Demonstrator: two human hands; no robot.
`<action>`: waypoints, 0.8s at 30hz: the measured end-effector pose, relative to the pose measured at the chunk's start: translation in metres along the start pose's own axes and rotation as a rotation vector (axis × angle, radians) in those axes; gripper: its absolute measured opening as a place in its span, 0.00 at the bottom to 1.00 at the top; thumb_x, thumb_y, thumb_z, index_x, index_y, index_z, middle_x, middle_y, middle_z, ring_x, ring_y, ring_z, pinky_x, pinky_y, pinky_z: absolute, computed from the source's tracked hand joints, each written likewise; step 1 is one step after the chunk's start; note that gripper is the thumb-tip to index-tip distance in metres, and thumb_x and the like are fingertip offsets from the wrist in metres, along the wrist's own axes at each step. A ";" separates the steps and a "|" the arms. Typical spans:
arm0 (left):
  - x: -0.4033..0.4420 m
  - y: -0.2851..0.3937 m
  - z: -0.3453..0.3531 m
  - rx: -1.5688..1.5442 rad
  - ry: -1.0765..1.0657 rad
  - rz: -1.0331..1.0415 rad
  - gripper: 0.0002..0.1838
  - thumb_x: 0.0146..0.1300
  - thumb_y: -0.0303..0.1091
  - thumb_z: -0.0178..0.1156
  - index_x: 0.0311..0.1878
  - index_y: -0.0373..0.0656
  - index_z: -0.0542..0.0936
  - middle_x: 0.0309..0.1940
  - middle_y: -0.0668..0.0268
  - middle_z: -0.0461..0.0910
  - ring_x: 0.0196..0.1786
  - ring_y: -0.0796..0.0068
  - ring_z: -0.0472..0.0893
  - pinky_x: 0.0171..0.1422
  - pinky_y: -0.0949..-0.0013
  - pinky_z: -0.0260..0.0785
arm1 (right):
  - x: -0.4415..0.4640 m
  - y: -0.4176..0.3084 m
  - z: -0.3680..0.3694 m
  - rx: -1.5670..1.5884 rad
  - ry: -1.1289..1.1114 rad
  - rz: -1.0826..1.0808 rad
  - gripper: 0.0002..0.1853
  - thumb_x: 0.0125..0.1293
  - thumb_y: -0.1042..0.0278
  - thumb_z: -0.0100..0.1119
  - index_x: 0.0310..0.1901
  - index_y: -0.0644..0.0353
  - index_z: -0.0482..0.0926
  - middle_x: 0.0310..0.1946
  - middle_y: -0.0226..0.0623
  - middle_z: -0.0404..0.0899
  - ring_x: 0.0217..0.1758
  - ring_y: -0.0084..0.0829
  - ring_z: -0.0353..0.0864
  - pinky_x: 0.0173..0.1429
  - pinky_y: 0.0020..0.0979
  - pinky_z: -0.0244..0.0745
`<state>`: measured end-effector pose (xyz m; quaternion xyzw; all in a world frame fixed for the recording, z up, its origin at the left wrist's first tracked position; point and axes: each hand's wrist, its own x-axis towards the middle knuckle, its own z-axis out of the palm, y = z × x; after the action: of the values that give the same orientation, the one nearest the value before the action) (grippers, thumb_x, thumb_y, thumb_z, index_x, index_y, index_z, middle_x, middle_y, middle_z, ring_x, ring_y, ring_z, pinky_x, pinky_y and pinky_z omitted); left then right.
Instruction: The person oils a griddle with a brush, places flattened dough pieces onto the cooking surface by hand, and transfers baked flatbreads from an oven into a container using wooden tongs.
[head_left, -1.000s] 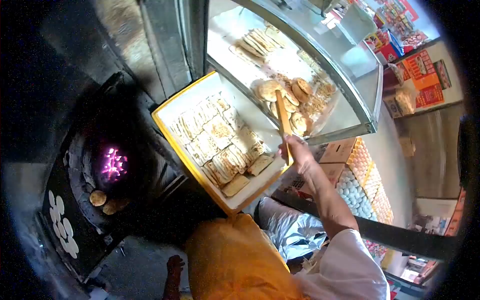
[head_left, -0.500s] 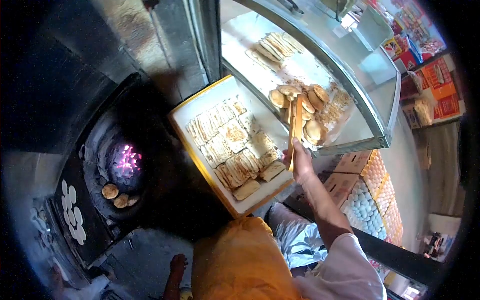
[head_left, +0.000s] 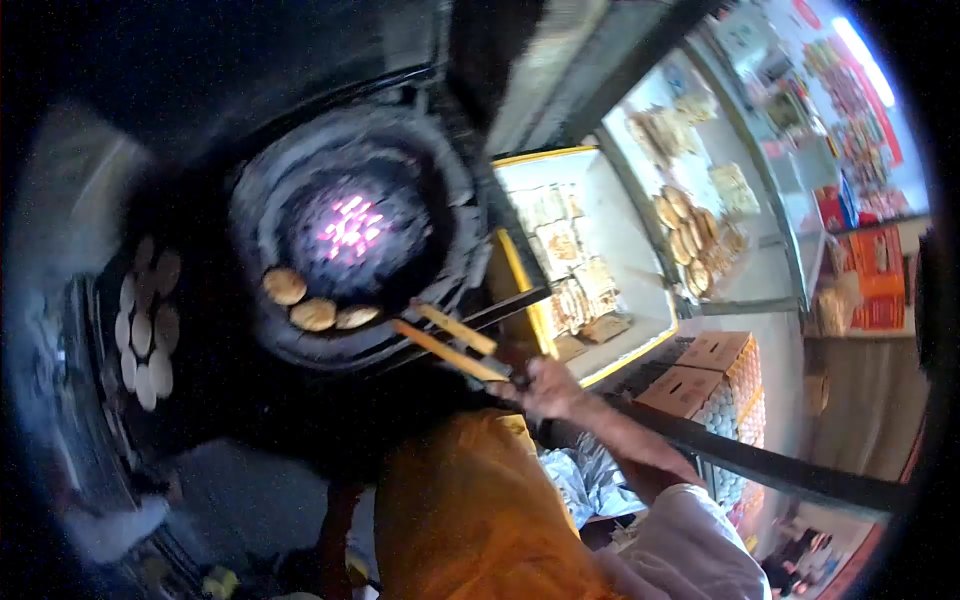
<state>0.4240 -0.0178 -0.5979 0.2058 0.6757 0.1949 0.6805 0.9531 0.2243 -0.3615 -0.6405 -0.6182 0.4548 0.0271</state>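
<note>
My right hand (head_left: 548, 388) is closed around the handle end of wooden tongs (head_left: 448, 350). The tips of the tongs are apart with nothing between them, near the front rim of a round oven (head_left: 255, 215). Three browned flatbreads (head_left: 313, 314) rest along the oven's inner edge, left of the tongs, and glowing coals (head_left: 352, 228) lie deep inside. My left hand (head_left: 342, 500) hangs low in shadow beside the orange apron (head_left: 450, 510); its fingers cannot be made out.
Several pale dough rounds (head_left: 142, 332) lie on a dark surface at left. A yellow-edged white box (head_left: 640, 320) holds folded flatbreads. Behind it, a glass case (head_left: 740, 285) contains round breads (head_left: 685, 235). Egg trays and cartons (head_left: 700, 365) stand at right, beyond a dark rail (head_left: 760, 450).
My right hand and the tongs have moved from the round breads in the glass case to the oven's rim. The view has turned left, bringing the oven nearer the centre.
</note>
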 end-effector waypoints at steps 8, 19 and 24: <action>-0.045 -0.061 -0.053 -0.392 0.135 -0.199 0.22 0.75 0.48 0.60 0.64 0.46 0.78 0.53 0.59 0.82 0.45 0.56 0.84 0.47 0.50 0.80 | 0.094 -0.066 -0.050 -0.587 -0.096 -0.114 0.32 0.62 0.48 0.70 0.65 0.51 0.78 0.31 0.40 0.84 0.32 0.36 0.85 0.36 0.33 0.83; -0.035 -0.150 -0.041 -1.024 -0.184 -0.219 0.16 0.73 0.40 0.63 0.56 0.40 0.80 0.50 0.56 0.82 0.44 0.59 0.84 0.43 0.52 0.80 | 0.179 -0.114 0.014 -1.256 -0.120 -0.348 0.21 0.69 0.54 0.57 0.60 0.51 0.78 0.40 0.39 0.84 0.41 0.39 0.86 0.49 0.46 0.78; -0.041 -0.097 -0.041 -0.478 0.048 -0.232 0.15 0.74 0.43 0.61 0.52 0.42 0.82 0.48 0.59 0.83 0.41 0.65 0.84 0.37 0.59 0.77 | 0.118 -0.151 0.002 -1.257 -0.263 -0.133 0.19 0.75 0.62 0.48 0.64 0.43 0.76 0.33 0.29 0.85 0.38 0.35 0.87 0.58 0.49 0.74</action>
<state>0.3817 -0.1208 -0.6167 -0.0441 0.6456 0.2743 0.7114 0.8150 0.3546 -0.3372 -0.4337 -0.8031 0.0780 -0.4011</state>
